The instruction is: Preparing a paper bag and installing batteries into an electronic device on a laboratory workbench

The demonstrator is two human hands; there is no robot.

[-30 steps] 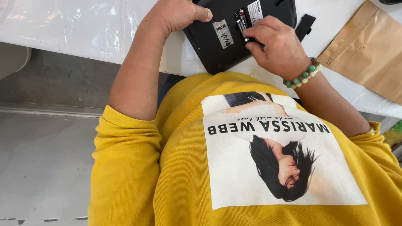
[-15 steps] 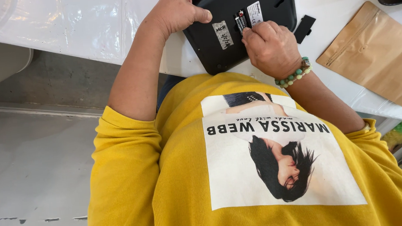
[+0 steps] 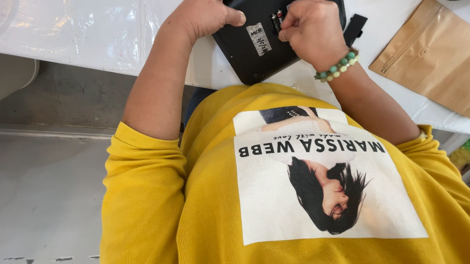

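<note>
The white plastic-covered counter (image 3: 101,31) carries a flat black rigid plastic device (image 3: 272,30), seemingly light and best gripped by its edges. The left hand (image 3: 204,13) clasps its corner; the right hand (image 3: 310,30), fingers pinched narrow, works its open compartment.

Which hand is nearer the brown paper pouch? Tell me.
Right. The right hand works at the black device, just left of the brown paper pouch; the left hand grips the device's far side.
</note>
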